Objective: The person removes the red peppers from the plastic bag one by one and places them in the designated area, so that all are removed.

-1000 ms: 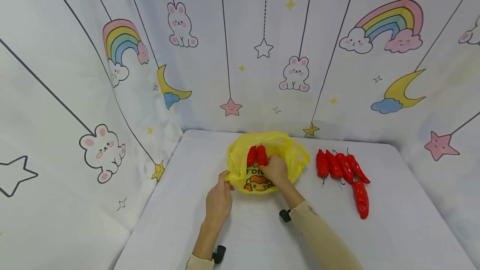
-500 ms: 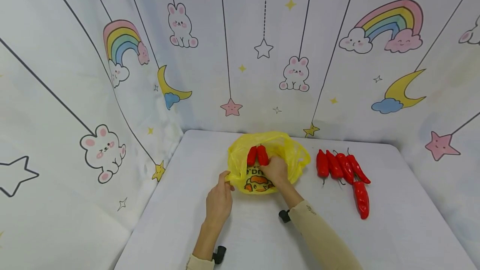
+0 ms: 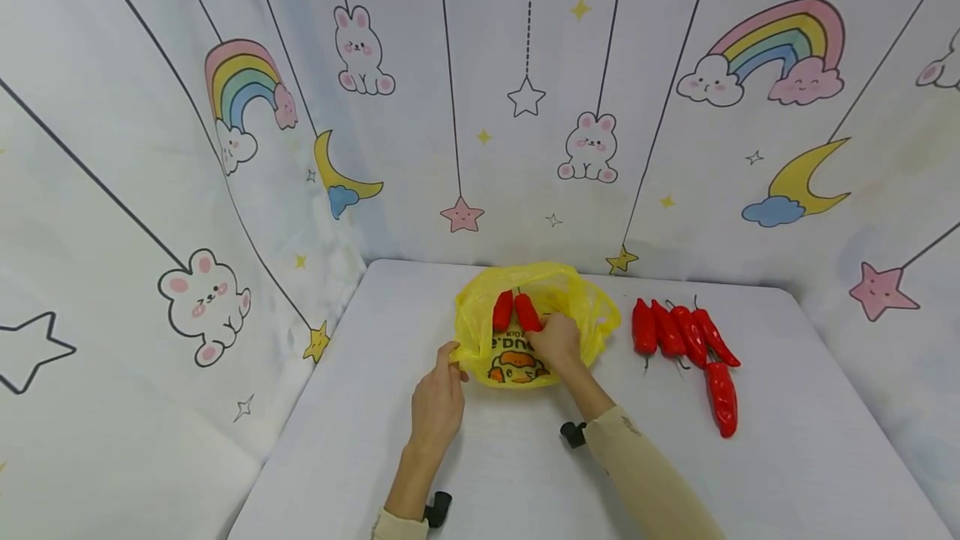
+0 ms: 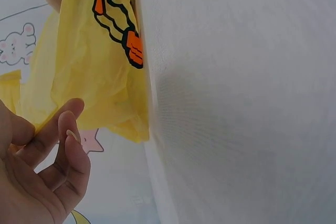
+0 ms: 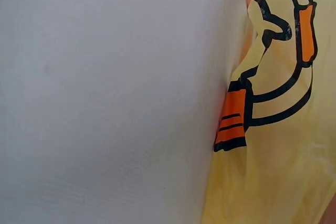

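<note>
"What is standing largest?"
"Printed cloth [image 3: 405, 148], covering the top and both sides of the frame. Second, a white table [image 3: 345, 440], spreading across the bottom."
"And on it?"
"One yellow bag [image 3: 474, 307], gaping, sitting at the centre, slightly low."
"Hands?"
"Two. The left hand [image 3: 438, 400] is pinching the bag's rim at its lower left. The right hand [image 3: 557, 342] is touching, inside it, the lower end of one red pepper [image 3: 528, 312]; with fingertips hidden, I cannot tell its grip."
"Peppers?"
"Inside the bag, that one is tilting; a second red pepper [image 3: 502, 312] is showing just to its left. Five red peppers [image 3: 688, 336] are lying right of centre: four in a row, one just below."
</note>
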{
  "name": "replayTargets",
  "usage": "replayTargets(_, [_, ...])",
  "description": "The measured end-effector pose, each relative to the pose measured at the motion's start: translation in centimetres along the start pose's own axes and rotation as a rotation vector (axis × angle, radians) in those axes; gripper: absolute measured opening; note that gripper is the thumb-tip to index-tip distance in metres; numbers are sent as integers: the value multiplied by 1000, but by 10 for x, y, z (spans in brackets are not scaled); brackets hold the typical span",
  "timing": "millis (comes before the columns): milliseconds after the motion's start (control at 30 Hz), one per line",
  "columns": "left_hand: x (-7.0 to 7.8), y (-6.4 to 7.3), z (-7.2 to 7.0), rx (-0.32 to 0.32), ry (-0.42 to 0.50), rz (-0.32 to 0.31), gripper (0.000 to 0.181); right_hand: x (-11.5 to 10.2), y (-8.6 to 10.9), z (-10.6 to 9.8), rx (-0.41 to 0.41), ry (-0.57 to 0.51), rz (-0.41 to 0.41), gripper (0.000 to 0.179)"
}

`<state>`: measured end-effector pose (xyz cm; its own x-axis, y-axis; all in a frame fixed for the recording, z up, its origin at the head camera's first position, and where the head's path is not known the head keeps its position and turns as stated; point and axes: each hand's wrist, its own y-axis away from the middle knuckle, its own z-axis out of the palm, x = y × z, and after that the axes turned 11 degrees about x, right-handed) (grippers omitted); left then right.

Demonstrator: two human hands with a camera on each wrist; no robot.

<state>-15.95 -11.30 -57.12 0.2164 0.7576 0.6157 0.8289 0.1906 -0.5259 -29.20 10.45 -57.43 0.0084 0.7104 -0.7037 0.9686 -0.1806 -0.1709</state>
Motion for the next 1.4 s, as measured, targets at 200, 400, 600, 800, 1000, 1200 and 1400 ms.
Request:
replayTargets(200, [2,0,0,-1,-1,3,32,-2,4,-6,9,-16,-10,20])
replayTargets(400, [2,0,0,0,5,2,32,0,6,-7,16,-6,1,23])
replayTargets(600, [2,0,0,-1,11,6,32,2,8,-8,47,-12,-12,20])
replayTargets(800, [1,0,1,-2,6,4,32,1,11,-14,78,-34,-38,19])
replayTargets(1000, [1,0,2,-6,5,-1,32,-3,16,-23,109,-49,-48,29])
replayTargets(1200, [1,0,2,-14,3,-8,32,-3,20,-29,125,-56,-60,30])
replayTargets(1400, [1,0,3,-20,3,-9,34,-3,22,-33,138,-53,-63,31])
